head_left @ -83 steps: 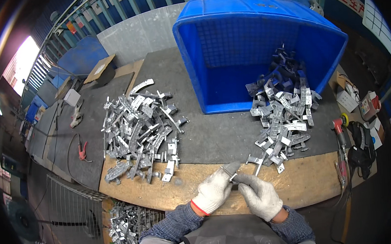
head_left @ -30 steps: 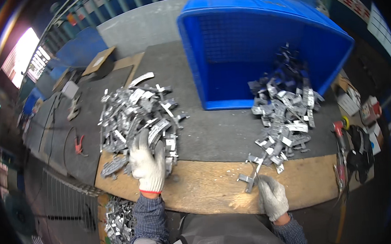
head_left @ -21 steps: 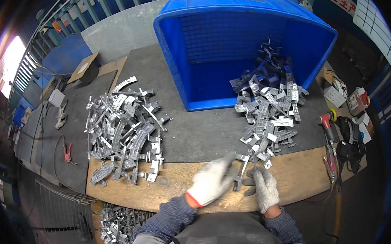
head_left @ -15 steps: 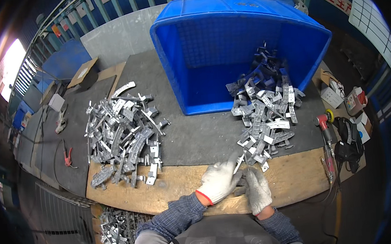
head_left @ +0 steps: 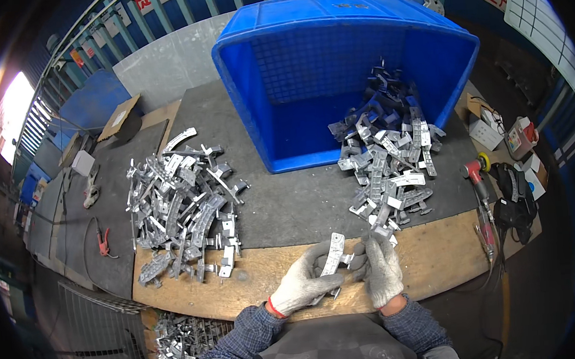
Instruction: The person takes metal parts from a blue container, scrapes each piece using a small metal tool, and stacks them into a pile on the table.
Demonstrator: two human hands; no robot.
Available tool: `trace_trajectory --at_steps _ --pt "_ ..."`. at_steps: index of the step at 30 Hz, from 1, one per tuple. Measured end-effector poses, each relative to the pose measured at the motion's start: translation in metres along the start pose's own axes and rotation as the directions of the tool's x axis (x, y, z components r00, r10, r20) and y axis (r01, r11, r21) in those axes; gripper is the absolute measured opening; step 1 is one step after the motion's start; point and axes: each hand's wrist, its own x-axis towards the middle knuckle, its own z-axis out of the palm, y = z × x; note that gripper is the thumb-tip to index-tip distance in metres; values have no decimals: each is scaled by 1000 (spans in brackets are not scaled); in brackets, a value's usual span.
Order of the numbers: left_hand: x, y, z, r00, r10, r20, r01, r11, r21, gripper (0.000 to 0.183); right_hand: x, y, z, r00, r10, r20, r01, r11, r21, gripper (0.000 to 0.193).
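Here, the left hand (head_left: 303,284) is clamped on a curved metal part (head_left: 333,255) over the wooden front strip of the table (head_left: 439,255), while the right hand (head_left: 383,273) is close beside it, its grip impossible to tell. Beyond them, an open stretch of dark mat (head_left: 289,206) separates the left pile (head_left: 181,207) from the right pile (head_left: 393,165), which spills over the tipped blue bin's (head_left: 246,109) lower rim.

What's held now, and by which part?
Left hand: curved metal part, by its lower end. Right hand: at that part's side tab; grip unclear.
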Motion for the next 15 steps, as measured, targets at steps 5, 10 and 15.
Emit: trace_trajectory --at_steps 5,10,15 --pt "-4 0 -1 997 -74 -12 75 997 16 65 -4 3 5 998 65 27 -69 969 236 33" --pt "-6 23 7 999 -44 27 11 689 725 60 -22 -16 14 967 -143 210 111 981 157 28" --pt "-8 -6 -1 989 148 -28 -118 873 473 61 -44 -52 21 945 -16 326 145 916 -375 34"
